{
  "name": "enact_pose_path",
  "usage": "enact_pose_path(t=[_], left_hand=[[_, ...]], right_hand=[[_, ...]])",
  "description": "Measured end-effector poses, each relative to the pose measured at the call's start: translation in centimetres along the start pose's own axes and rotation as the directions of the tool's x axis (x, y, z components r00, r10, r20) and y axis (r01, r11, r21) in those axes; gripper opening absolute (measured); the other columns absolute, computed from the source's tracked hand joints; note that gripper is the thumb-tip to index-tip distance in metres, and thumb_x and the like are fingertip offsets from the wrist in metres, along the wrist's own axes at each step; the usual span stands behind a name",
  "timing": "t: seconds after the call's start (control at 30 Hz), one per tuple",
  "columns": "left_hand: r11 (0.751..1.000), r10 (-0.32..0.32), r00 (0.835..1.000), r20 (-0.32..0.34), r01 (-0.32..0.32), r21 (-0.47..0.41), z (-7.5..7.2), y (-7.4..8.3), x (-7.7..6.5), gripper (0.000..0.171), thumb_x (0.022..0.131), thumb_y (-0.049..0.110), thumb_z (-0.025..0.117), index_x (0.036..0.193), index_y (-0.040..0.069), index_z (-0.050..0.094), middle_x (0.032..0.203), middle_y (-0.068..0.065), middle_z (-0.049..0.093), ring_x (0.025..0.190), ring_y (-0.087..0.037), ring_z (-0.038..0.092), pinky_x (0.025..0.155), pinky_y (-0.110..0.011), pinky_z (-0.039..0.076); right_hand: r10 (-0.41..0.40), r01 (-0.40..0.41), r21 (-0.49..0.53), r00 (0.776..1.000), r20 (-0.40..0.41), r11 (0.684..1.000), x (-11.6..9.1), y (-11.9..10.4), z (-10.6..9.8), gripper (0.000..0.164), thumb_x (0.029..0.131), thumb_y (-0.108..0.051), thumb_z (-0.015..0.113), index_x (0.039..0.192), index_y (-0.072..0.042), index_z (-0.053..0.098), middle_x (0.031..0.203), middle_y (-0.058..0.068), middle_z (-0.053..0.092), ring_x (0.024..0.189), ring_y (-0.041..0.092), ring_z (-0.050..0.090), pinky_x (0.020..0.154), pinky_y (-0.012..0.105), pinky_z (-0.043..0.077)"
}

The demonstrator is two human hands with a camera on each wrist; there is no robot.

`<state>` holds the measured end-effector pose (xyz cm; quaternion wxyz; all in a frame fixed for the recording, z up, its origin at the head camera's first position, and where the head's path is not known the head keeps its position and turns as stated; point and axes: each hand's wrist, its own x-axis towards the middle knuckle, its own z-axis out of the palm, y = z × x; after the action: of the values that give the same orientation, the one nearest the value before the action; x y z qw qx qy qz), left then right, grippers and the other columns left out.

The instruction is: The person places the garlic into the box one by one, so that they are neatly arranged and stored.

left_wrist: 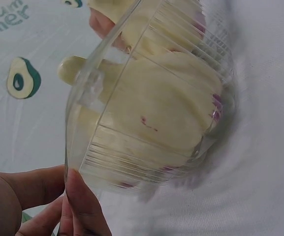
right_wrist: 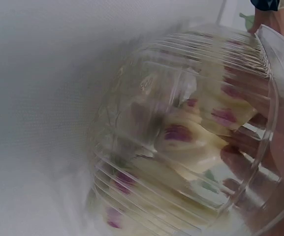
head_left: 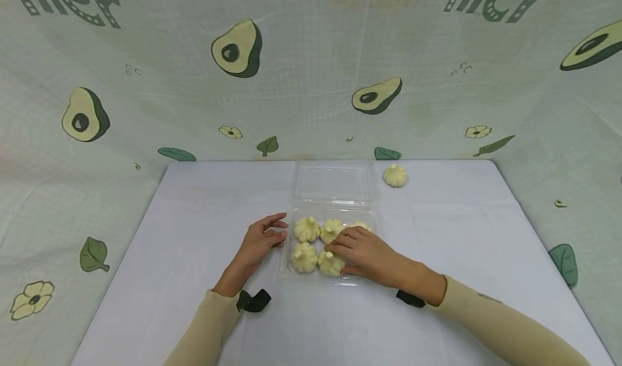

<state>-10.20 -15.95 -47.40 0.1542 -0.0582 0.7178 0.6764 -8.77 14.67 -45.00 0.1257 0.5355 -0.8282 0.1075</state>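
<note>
A clear plastic clamshell container [head_left: 286, 269] lies with its lid [head_left: 334, 182] folded back, and several pale garlic bulbs [head_left: 307, 230] sit inside in rows. My left hand [head_left: 259, 242] pinches the container's left rim between thumb and fingers; the left wrist view shows the rim [left_wrist: 69, 147] between them. Reaching in from the right, my right hand [head_left: 371, 255] has its fingers curled round a garlic bulb [head_left: 330, 263] in the front row. Through the clear wall, the right wrist view shows that bulb [right_wrist: 188, 145] tilted, with purple at its base. The hand partly covers a back-right bulb [head_left: 359, 225].
One more garlic bulb [head_left: 396, 175] lies outside the container, right of the lid near the table's back edge. A white cloth covers the table [head_left: 204, 204]. Behind and beside it hangs a curtain [head_left: 311, 58] printed with avocados.
</note>
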Motion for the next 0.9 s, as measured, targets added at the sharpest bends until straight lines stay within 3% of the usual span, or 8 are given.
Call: enact_pose_path(t=[0.9], left_hand=[[1.000,0.006,1.000,0.006,-0.006,-0.011,0.11,0.05,-0.10,0.054,0.101,-0.006,0.065,0.153,0.002,0.054,0.125,-0.015,0.060,0.085,-0.010,0.065,0.075,-0.021,0.058]], right_hand=[[0.062,-0.060,-0.023,0.995,0.083,0.998,-0.26,-0.10,-0.09,0.060,0.080,-0.035,0.093,0.131,-0.012,0.071,0.123,-0.002,0.071,0.119,0.022,0.061,0.105,0.041,0.051]])
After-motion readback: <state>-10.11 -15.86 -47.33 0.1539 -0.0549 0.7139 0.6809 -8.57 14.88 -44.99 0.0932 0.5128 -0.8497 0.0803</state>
